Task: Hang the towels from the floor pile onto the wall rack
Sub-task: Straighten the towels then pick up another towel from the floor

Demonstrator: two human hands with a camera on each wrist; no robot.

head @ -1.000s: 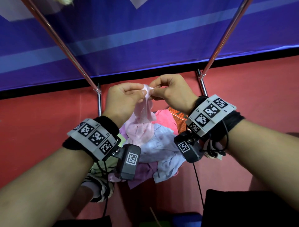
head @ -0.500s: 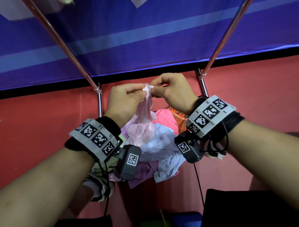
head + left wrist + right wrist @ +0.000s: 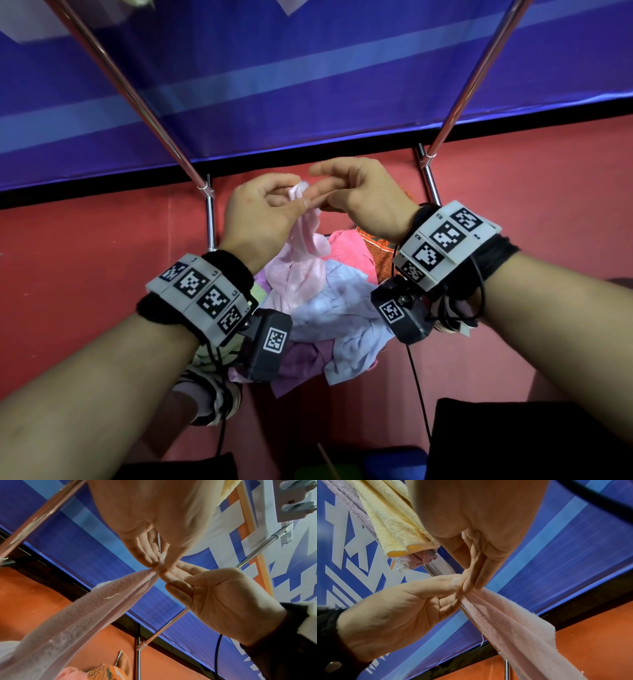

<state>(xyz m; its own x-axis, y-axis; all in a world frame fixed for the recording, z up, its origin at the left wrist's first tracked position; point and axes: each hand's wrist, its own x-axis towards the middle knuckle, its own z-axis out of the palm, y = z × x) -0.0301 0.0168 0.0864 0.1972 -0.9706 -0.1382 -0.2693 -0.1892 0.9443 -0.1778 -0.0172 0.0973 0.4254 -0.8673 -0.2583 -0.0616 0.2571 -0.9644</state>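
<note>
Left hand (image 3: 255,216) pinches the pink towel's (image 3: 305,246) corner — right hand (image 3: 359,195) (fingers loosely extended) touches it, gripping nothing — above the pile (image 3: 346,308).

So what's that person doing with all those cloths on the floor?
The person is picking up a pale pink towel from the pile of towels on the red floor. The left hand pinches its bunched top edge, so the towel hangs down to the pile. The right hand has straight fingers touching that same edge beside the left fingertips. Nothing pink is on the metal rack rods yet; a yellow towel already hangs higher up.
</note>
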